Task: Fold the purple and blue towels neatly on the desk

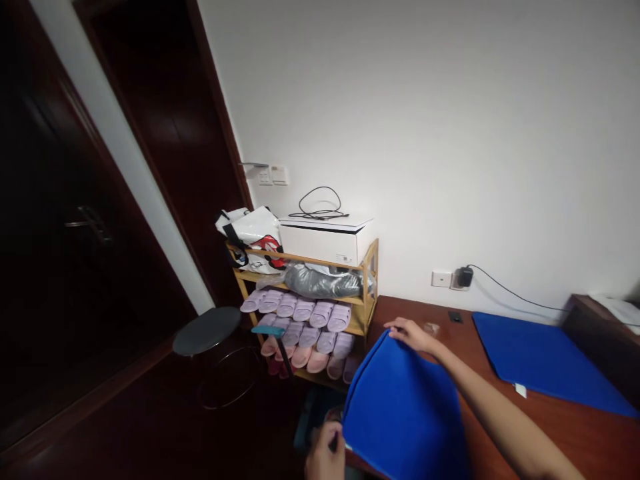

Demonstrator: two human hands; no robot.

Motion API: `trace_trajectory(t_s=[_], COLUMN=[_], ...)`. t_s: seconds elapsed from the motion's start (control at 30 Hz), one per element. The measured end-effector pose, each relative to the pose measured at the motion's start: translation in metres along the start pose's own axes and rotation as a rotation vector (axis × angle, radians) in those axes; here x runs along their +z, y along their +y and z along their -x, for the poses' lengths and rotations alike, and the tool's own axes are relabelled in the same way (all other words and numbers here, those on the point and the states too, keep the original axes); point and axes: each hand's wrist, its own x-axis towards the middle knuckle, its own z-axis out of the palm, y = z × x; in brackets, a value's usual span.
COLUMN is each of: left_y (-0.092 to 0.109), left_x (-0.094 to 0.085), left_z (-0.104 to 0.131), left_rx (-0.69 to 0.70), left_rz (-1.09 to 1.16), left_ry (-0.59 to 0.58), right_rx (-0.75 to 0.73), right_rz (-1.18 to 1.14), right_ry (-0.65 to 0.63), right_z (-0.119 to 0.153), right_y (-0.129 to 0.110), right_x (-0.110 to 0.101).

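A bright blue cloth (pixel 400 407) hangs between my two hands, tilted, above the front edge of the brown table. Its left border looks like two layers lying together. My right hand (pixel 411 335) pinches the upper corner, fingers closed over the edge. Lower down, my left hand (pixel 326 453) is closed at the left corner; part of it is cut off by the bottom of the view. On the table's right side lies a second flat blue cloth (pixel 540 360) with a white tag (pixel 521 390) at its near edge.
Left of the brown table (pixel 493 407), a wooden rack (pixel 370 287) holds rows of slippers (pixel 304 309), a white box (pixel 320 241) and a bag (pixel 257 233). A dark round stool (pixel 207 330) stands beside it. A black charger (pixel 465 276) is plugged into the wall.
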Motion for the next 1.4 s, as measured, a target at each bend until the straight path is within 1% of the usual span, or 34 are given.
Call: trace_trajectory(t_s=[0.07, 0.13, 0.2, 0.27, 0.37, 0.47, 0.57, 0.67, 0.77, 0.9, 0.97, 1.03, 1.1, 1.17, 1.23, 1.3, 1.37, 1.4], left_y=[0.03, 0.065, 0.103, 0.14, 0.188, 0.227, 0.256, 0.272, 0.274, 0.263, 0.257, 0.25, 0.241, 0.227, 0.209, 0.187, 0.163, 0.15], left_x=[-0.021, -0.038, -0.051, -0.059, -0.064, -0.063, -0.059, -0.055, -0.055, -0.054, -0.05, -0.038, -0.016, 0.016, 0.055, 0.095, 0.131, 0.144], left_z=[-0.023, -0.046, -0.065, -0.079, -0.091, -0.094, -0.091, -0.083, -0.072, -0.059, -0.058, -0.064, -0.075, -0.092, -0.111, -0.126, -0.134, -0.135], left_rx=[0.029, 0.053, 0.117, 0.196, 0.275, 0.32, 0.363, 0.363, 0.319, 0.279, 0.262, 0.231, 0.191, 0.159, 0.148, 0.158, 0.134, 0.12], left_rz=[0.126, 0.228, 0.336, 0.422, 0.472, 0.499, 0.517, 0.545, 0.602, 0.623, 0.605, 0.603, 0.634, 0.663, 0.62, 0.458, 0.352, 0.304], left_ry=[0.035, 0.038, 0.006, -0.046, -0.114, -0.115, -0.135, -0.227, -0.33, -0.411, -0.434, -0.469, -0.515, -0.561, -0.578, -0.556, -0.527, -0.512], right_rx=[-0.017, 0.013, 0.043, 0.049, 0.048, 0.064, 0.076, 0.086, 0.104, 0.123, 0.138, 0.169, 0.226, 0.31, 0.428, 0.562, 0.654, 0.679], right_rz=[-0.053, -0.106, -0.149, -0.169, -0.157, -0.12, -0.06, -0.014, 0.017, 0.056, 0.068, 0.053, 0.016, -0.029, -0.049, -0.007, 0.069, 0.105], right_ry=[0.077, 0.168, 0.26, 0.349, 0.5, 0.642, 0.723, 0.765, 0.758, 0.754, 0.757, 0.746, 0.721, 0.69, 0.649, 0.617, 0.616, 0.625], right_z=[0.025, 0.054, 0.083, 0.111, 0.149, 0.183, 0.216, 0.25, 0.283, 0.317, 0.324, 0.324, 0.315, 0.296, 0.267, 0.23, 0.196, 0.184], right_y=[-0.018, -0.036, -0.054, -0.069, -0.088, -0.105, -0.12, -0.135, -0.154, -0.176, -0.177, -0.164, -0.138, -0.102, -0.063, -0.03, -0.008, -0.002], right_x=[-0.04, -0.077, -0.106, -0.128, -0.149, -0.163, -0.174, -0.181, -0.184, -0.185, -0.184, -0.183, -0.18, -0.176, -0.171, -0.161, -0.143, -0.13])
